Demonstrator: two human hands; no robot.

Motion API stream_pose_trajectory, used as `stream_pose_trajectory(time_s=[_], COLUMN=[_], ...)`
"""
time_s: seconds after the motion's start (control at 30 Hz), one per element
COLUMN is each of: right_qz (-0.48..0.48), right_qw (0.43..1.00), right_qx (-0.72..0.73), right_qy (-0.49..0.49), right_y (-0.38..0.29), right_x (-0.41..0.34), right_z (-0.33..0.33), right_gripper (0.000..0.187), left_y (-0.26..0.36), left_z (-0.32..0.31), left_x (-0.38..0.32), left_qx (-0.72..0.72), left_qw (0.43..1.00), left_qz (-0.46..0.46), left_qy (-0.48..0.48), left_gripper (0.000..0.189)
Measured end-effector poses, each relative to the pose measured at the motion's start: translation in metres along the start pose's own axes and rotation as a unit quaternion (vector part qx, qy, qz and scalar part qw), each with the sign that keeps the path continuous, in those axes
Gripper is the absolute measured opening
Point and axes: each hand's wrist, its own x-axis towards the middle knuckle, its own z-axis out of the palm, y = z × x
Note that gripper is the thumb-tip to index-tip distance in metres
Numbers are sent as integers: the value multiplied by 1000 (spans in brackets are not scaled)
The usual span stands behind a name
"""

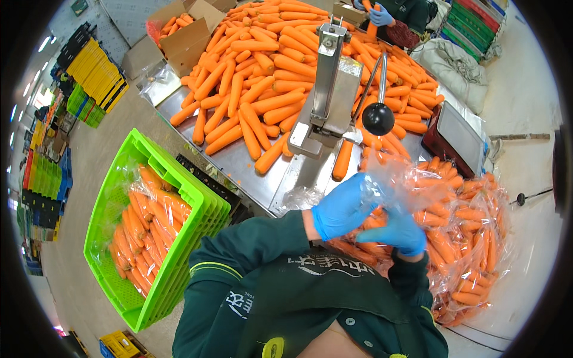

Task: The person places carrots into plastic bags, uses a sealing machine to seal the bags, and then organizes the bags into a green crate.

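Observation:
Both my hands wear blue gloves and meet at the gathered top of a clear plastic bag (386, 185), above carrots. My left hand (342, 208) pinches the film from the left; its fingertips are partly covered by it. My right hand (398, 232) is at the bag's other side, thumb stretched out to the left and fingers partly behind the film. Around them lies a heap of bagged carrots (470, 244). Just beyond stands a metal bench-top bag-closing machine (329, 76), with a lever ending in a black ball knob (378, 119).
Loose carrots (268, 67) are piled across the steel table (286, 190). A scale (461, 134) is at the right. Stacked green crates (203, 210) at the left hold bagged carrots (143, 228). A cardboard box (190, 42) stands far left. Opposite, another person's gloved hand (380, 16) holds carrots.

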Motion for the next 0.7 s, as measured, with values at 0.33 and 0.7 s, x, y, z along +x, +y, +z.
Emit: stream_pose_trajectory(time_s=[0.33,0.7], right_qz=[48,-99], right_qw=[952,961], right_qx=[-270,-222], right_qy=[134,134], right_y=[70,-67], right_x=[98,102], right_z=[39,-44], right_gripper=[26,15], left_y=[-7,-66], left_z=[-102,-111], left_x=[47,17], left_qx=[388,-220], left_qw=[906,912], left_qz=[106,-70], left_qy=[132,339], left_gripper=[16,20])
